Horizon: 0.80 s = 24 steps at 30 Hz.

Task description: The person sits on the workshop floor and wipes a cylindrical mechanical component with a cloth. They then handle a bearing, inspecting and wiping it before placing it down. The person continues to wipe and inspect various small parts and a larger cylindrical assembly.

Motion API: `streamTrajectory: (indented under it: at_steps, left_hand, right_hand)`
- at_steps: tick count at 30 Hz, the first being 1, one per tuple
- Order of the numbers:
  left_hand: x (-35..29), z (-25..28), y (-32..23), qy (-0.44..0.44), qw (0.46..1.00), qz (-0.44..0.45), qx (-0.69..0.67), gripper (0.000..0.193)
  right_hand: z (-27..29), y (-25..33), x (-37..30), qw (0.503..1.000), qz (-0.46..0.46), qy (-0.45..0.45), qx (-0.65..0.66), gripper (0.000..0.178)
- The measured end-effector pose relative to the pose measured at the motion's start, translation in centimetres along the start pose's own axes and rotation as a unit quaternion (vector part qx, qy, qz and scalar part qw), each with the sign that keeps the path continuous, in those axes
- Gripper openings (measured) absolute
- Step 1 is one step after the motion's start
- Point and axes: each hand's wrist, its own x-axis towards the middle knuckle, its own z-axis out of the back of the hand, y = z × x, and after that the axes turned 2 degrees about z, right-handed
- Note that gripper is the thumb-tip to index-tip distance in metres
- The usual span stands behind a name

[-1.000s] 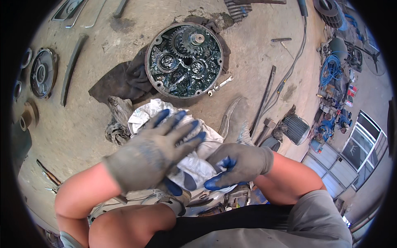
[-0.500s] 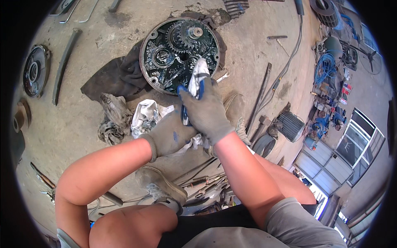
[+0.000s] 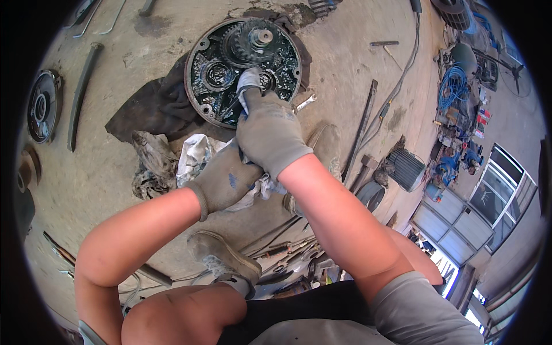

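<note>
A whitish rag (image 3: pixel 249 80) is bunched around the front fingers of my right hand (image 3: pixel 271 131), which reaches over the near edge of a round, greasy gear housing (image 3: pixel 198 95). The rag's tip lies against or just above the housing's dark inside. Gears (image 3: pixel 253 43) and a shaft stand in its far part. My left hand (image 3: pixel 225 179) is closed just below and left of the right, around the lower part of the rag, whose loose end hangs under it. Both hands wear grey gloves with blue patches; most fingertips are hidden.
Dark cloth (image 3: pixel 152 109) lies under and beside the housing. Crumpled rags (image 3: pixel 154 164) and a white cloth (image 3: pixel 192 155) sit left of my hands. A wrench (image 3: pixel 305 103) lies right of the housing, a long bar (image 3: pixel 362 129) beyond. A round cover (image 3: pixel 43 106) rests far left.
My right hand and the rag have shifted left, deeper over the housing. The left hand has moved slightly left with it. The whole view has shifted a little.
</note>
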Motion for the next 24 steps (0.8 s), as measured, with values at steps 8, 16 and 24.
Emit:
streamTrajectory:
  at_steps: [8,16,24]
  left_hand:
    - [-1.1,0.1,-1.6,0.006,0.999,0.037,0.013,0.063]
    - [-1.7,-0.5,-1.9,0.024,0.994,0.054,0.091,0.066]
    - [-0.8,-0.2,-2.2,-0.014,0.998,-0.001,0.068,0.067]
  right_hand:
    - [1.2,-0.2,-0.7,0.998,0.060,-0.012,-0.024,0.058]
    - [0.3,-1.9,-2.5,0.994,0.105,-0.024,0.002,0.039]
    - [0.2,-2.6,-0.9,0.992,0.049,-0.052,0.106,0.048]
